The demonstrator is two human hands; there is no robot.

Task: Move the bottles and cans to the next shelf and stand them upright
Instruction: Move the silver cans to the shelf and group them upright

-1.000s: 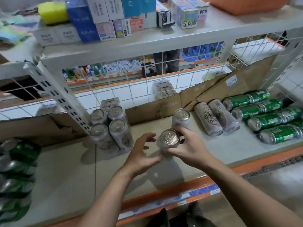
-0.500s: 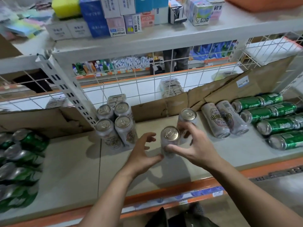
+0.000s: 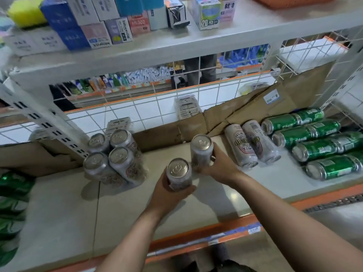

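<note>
Rightward perhaps eight green cans [image 3: 322, 148]; four upright cans [image 3: 119, 161]; one can [image 3: 178, 173] per hand [image 3: 167, 195].

Four cans [image 3: 112, 158] are standing clustered at the back left of the shelf [image 3: 59, 213]. Right of them, the left hand [image 3: 167, 196] is gripping the near can [image 3: 178, 173]. Just behind it, the right hand [image 3: 219, 169] is gripping the far can [image 3: 202, 152]. Further right, a pair of cans [image 3: 240, 146] is lying side by side, with a row of lying cans [image 3: 318, 148] beyond.
</note>
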